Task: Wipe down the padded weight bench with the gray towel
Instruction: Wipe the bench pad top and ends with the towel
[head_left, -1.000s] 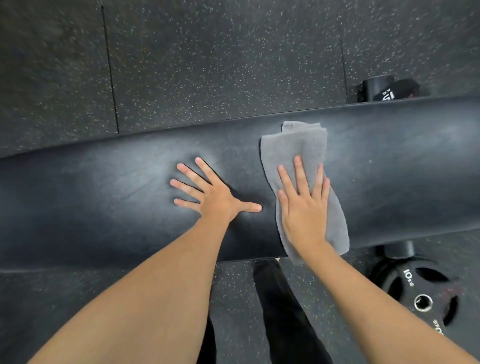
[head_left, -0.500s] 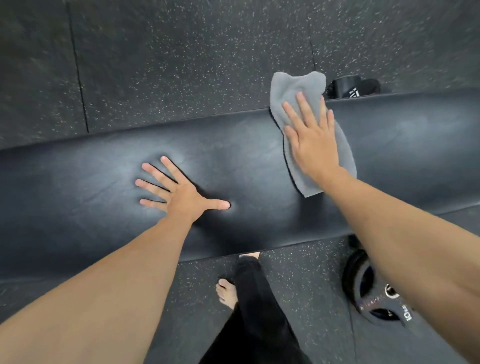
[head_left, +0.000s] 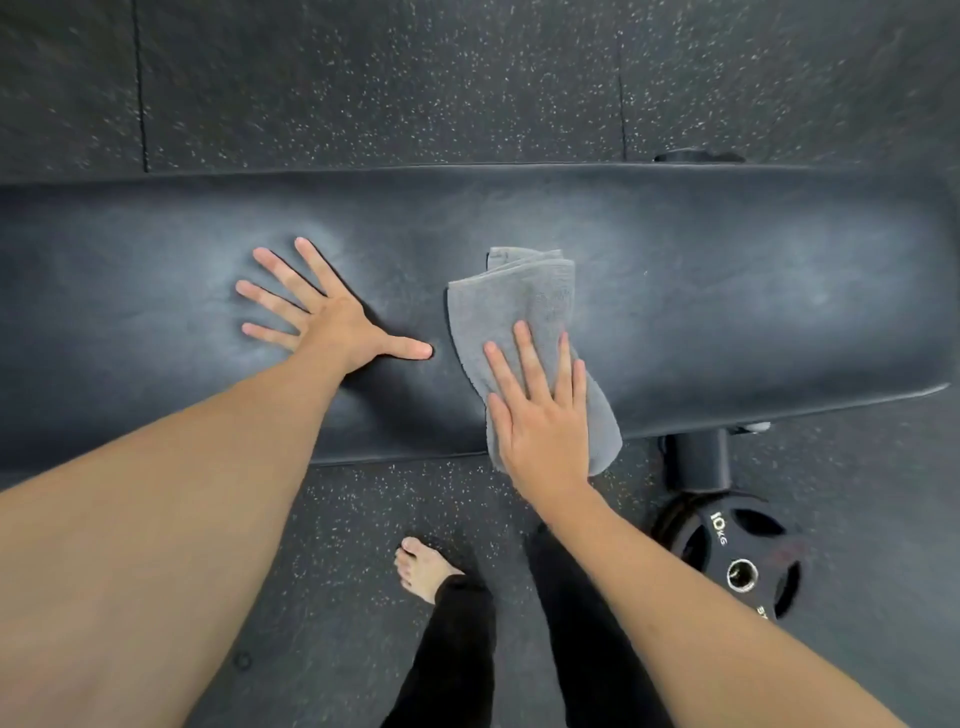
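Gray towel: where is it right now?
Head view, right of centre: the gray towel lies on the padded bench, its near end draping over the near edge, pinned under the flat right hand.

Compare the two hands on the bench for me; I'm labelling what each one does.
The left hand lies bare on the bench, fingers spread wide; the right hand presses the towel, fingers close together. The left sits mid-pad; the right is at the near edge. Both are flat, palm down.
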